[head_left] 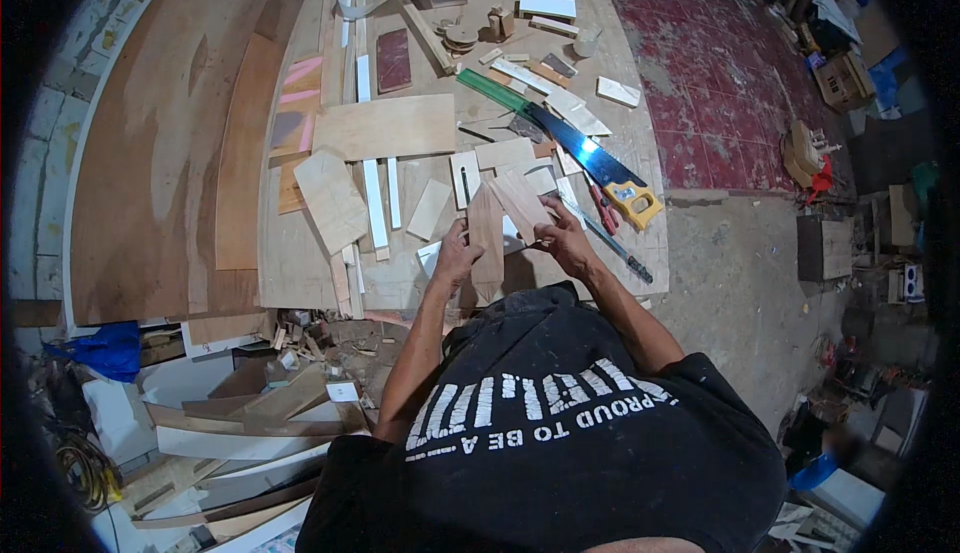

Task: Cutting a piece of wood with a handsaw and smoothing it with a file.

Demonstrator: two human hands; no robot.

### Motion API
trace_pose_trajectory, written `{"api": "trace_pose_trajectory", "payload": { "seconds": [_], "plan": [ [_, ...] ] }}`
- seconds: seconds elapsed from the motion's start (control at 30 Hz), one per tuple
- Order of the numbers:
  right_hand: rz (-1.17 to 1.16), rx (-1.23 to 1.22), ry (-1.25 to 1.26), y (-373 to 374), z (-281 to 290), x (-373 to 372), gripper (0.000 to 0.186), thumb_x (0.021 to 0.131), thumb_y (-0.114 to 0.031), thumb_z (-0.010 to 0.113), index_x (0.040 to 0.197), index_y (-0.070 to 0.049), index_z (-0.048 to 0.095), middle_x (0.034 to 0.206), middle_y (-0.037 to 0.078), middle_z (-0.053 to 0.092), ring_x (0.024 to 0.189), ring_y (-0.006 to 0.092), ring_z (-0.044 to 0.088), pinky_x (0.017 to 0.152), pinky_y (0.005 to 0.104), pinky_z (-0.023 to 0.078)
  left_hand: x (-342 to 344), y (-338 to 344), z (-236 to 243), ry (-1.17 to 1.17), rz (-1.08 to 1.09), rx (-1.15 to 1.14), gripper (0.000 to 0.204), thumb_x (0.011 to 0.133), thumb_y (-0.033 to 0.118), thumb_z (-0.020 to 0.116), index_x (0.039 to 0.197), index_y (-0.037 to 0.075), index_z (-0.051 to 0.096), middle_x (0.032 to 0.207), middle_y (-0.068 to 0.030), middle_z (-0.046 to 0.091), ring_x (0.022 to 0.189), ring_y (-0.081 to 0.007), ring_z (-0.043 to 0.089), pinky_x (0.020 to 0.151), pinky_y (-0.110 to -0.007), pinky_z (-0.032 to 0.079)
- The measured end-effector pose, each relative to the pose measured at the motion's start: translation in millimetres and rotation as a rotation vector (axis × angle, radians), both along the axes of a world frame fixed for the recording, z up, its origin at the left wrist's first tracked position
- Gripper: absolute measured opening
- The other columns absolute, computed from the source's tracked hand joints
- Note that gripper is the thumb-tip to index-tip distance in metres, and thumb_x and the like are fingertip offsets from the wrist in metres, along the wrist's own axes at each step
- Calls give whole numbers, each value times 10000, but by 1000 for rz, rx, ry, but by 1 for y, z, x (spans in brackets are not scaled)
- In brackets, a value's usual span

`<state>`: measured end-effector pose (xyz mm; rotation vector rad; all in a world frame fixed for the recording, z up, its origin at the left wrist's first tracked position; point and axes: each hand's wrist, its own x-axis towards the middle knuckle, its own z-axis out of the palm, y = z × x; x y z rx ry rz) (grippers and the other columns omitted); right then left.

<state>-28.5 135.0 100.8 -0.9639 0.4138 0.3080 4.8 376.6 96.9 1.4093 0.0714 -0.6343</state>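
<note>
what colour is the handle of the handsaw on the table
The handsaw handle is yellow, best seen in the head view.

The table [290, 278], seemingly plywood, bears handsaw [578, 145] and boards [385, 127].

You wear camera on your head, left one of pair. View looks down past your black shirt [600, 463] at your left hand [456, 255] and right hand [566, 238], over work table [292, 278]. Wide and round: straight edges bend near sides. View right way up; your left is its left. Shirt closest, at bottom. Hands near, in middle. Table's far end up top.
</note>
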Motion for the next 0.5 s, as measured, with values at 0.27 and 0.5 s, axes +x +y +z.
{"api": "trace_pose_trajectory", "payload": {
  "seconds": [0.27, 0.5],
  "plan": [
    [65, -152, -119, -7, 8, 11, 606, 824, 43, 635, 1395, -100, 492, 1060, 82, 614, 811, 158, 624, 704, 300, 533, 8, -10, -2, -59, 56, -1, 413, 950, 132, 666, 1314, 44, 493, 1184, -103, 654, 1036, -161, 638, 875, -318, 541],
    [29, -157, -161, -12, 16, 8, 600, 795, 70, 606, 1367, -60, 483, 1003, 80, 618, 758, 155, 623, 667, 280, 530, 19, -21, 7, -229, 68, -48, 502, 934, 138, 689, 1348, 59, 415, 1167, -112, 650, 1004, -160, 634, 835, -312, 542]
  ]
}}
